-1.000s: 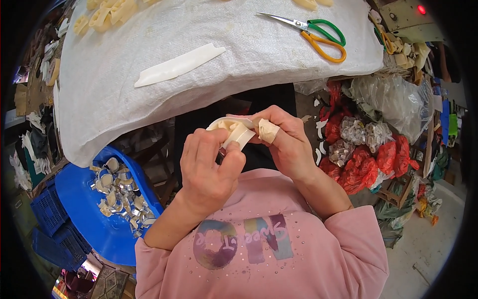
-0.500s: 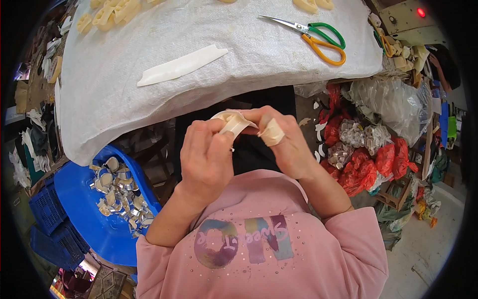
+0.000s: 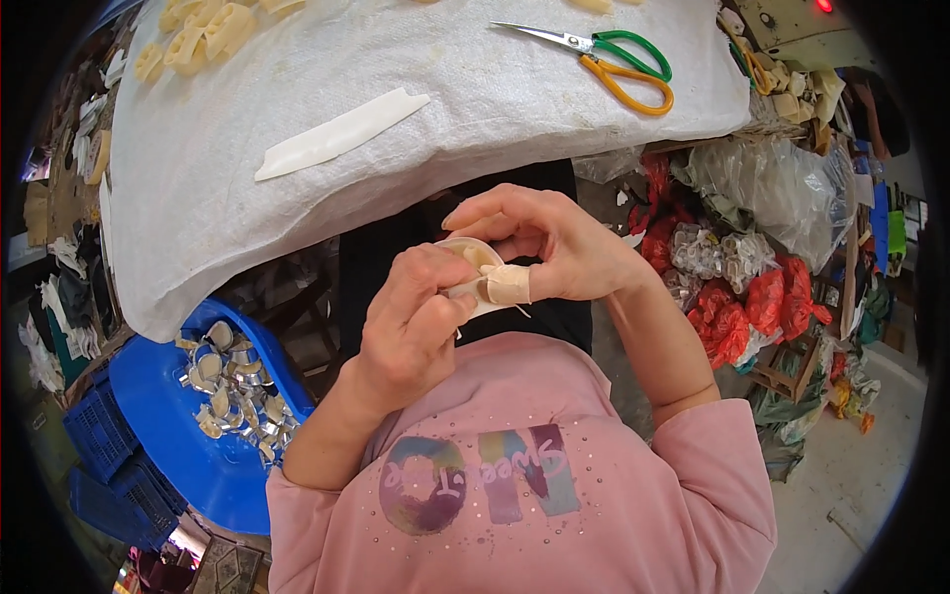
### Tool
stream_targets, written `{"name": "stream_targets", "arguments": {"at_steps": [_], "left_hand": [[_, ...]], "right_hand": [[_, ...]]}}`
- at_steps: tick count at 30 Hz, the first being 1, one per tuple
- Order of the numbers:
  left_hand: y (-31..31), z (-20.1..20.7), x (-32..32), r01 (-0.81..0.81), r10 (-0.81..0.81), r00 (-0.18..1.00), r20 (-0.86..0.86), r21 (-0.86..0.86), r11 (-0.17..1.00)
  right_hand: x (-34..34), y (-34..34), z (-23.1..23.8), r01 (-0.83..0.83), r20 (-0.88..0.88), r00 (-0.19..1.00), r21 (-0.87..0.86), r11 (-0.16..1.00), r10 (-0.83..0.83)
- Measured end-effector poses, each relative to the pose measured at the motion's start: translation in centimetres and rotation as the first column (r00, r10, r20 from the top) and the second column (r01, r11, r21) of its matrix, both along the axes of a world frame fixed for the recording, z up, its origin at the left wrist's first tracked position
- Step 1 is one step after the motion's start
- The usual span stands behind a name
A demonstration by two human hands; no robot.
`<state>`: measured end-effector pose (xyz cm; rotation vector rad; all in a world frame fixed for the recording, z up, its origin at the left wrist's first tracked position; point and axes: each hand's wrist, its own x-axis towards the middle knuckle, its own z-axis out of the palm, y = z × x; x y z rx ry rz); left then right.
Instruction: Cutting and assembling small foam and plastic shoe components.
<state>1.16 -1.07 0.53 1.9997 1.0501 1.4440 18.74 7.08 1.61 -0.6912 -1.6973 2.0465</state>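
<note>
above lap (image 3: 371, 262) — left hand (image 3: 411, 322) pinching half-hidden cream piece (image 3: 475, 251), right hand (image 3: 569, 243) — grip unclear

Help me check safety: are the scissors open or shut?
Shut: the scissors lie on the white cloth with blades together in one narrow point.

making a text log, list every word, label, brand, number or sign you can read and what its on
Pink shirt: large multicoloured letters with smaller pale lettering; wording not copied here.
Cream piece, scissors, blue tub: no readable text.
Red bags: any print too small or blurred to read.
</note>
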Motion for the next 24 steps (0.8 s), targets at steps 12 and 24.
{"name": "stream_targets", "arguments": {"at_steps": [12, 24], "left_hand": [[0.1, -0.3, -0.6, -0.105, 0.176, 0.955, 0.237, -0.285, 0.953], [0.0, 0.1, 1.0, 0.05, 0.24, 0.828, 0.507, -0.493, 0.869]], "right_hand": [[-1.1, -0.8, -2.2, 0.333, -0.167, 0.935, 0.115, 0.936, -0.312], [-2.5, -1.8, -1.2, 0.43, -0.145, 0.891, 0.577, 0.695, -0.431]]}}
